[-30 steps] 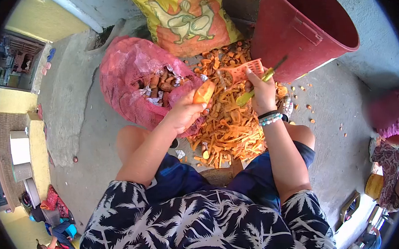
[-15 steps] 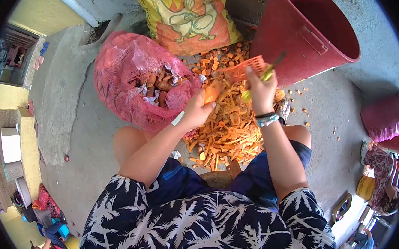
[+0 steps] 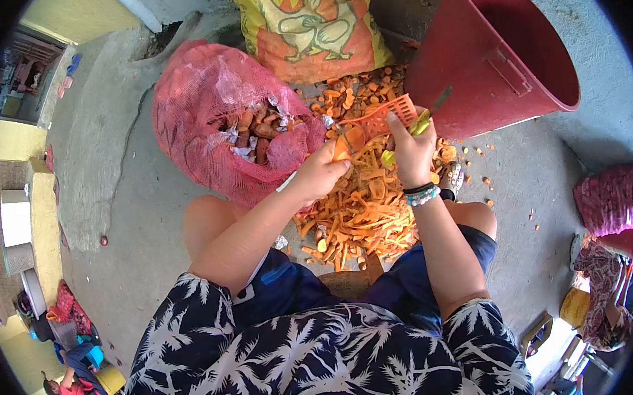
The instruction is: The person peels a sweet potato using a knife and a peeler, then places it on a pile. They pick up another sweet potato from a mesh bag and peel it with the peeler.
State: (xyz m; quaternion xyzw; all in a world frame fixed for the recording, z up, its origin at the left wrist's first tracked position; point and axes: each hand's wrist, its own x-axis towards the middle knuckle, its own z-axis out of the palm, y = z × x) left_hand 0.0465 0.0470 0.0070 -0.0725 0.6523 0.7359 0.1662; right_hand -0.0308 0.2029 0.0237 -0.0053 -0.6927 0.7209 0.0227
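Note:
In my left hand (image 3: pixel 319 174) is a peeled orange carrot (image 3: pixel 343 149), its tip pointing up and right. My right hand (image 3: pixel 412 151) grips an orange slotted peeler (image 3: pixel 388 119) together with a knife (image 3: pixel 440 102) that has a yellow-green handle. The peeler's end lies against the carrot or just over it. Below both hands spreads a heap of orange peelings (image 3: pixel 378 209), with small cut ends near its top. A pink mesh sack (image 3: pixel 189 130) holding brown unpeeled roots (image 3: pixel 264 126) stands open beside my left hand.
Behind the heap is a yellow and orange sack (image 3: pixel 317 32) printed with birds. A large red bin (image 3: pixel 465 68) leans at the upper right. A pink sack (image 3: pixel 610 200) stands by the right wall. Other people (image 3: pixel 607 291) are at the right edge and lower left.
My right hand has brought the peeler closer to the carrot, and the two now meet or overlap. The carrot has dipped slightly in my left hand. The whole view has shifted a little.

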